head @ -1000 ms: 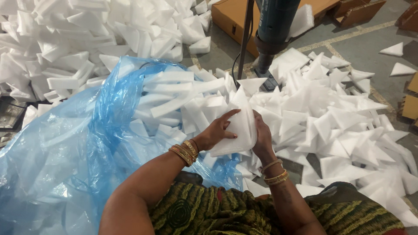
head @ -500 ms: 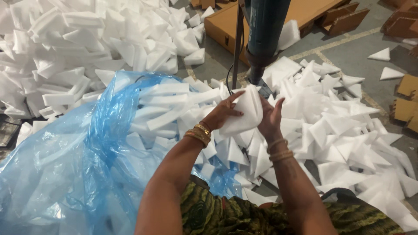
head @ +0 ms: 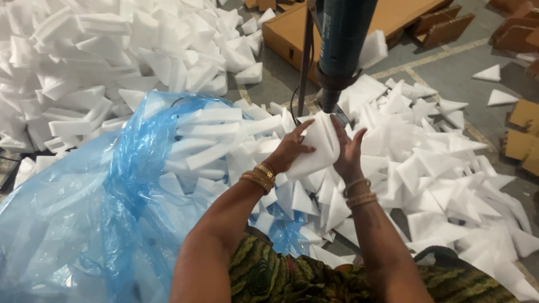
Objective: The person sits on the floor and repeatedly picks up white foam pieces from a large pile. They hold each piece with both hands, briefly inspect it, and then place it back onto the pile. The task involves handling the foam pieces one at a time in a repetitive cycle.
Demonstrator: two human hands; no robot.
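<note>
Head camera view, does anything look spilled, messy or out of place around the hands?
Yes. White foam pieces lie scattered loose across the floor instead of inside the blue plastic bag, with a few strays beside the cardboard pieces. The left hand and right hand hold a foam piece under a hanging tool.

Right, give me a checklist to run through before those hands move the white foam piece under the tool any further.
1. Foam piece held by both hands: ok.
2. Left hand clear of the blue-green tool tip: ok.
3. Right hand clear of the tip: not ok, fingertips sit close under it.
4. Piece meeting the tip: cannot tell.
5. Blue plastic bag away from the tool: ok.
</note>
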